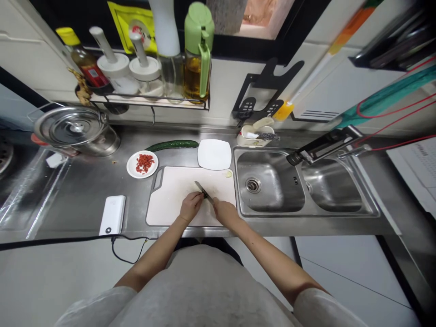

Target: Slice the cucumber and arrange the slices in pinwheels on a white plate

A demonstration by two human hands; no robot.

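The right hand (225,213) is closed around the handle of a knife (199,185), its blade slanting forward and to the left over the board (170,195). The left hand (190,205) has its fingers drawn together at a small dark piece (205,194), pinched right beside the blade; it is too small to tell what it is. Both hands are over the board, toward its near side.

Ahead and to the right of the grip, a pale slice (229,173) lies at the board's far corner. Straight ahead, past the board, sits a square plate (214,154), with a cucumber (173,145) reaching leftward from it. Ahead and left is a round plate (129,164) of red bits (144,163).

Well to the left, a white power bank (114,211) shows a round dark mark near its lower end. High beyond the hands, a rack (146,103) carries a yellow-capped bottle (90,68) whose red label has pale lettering, too small to read. Behind the rack's jars (117,68), a yellow packet (119,25) bears a red print, also unreadable. Right of the grip is the sink (240,200); far right, a sheet (416,165) has a blurred printed grid.
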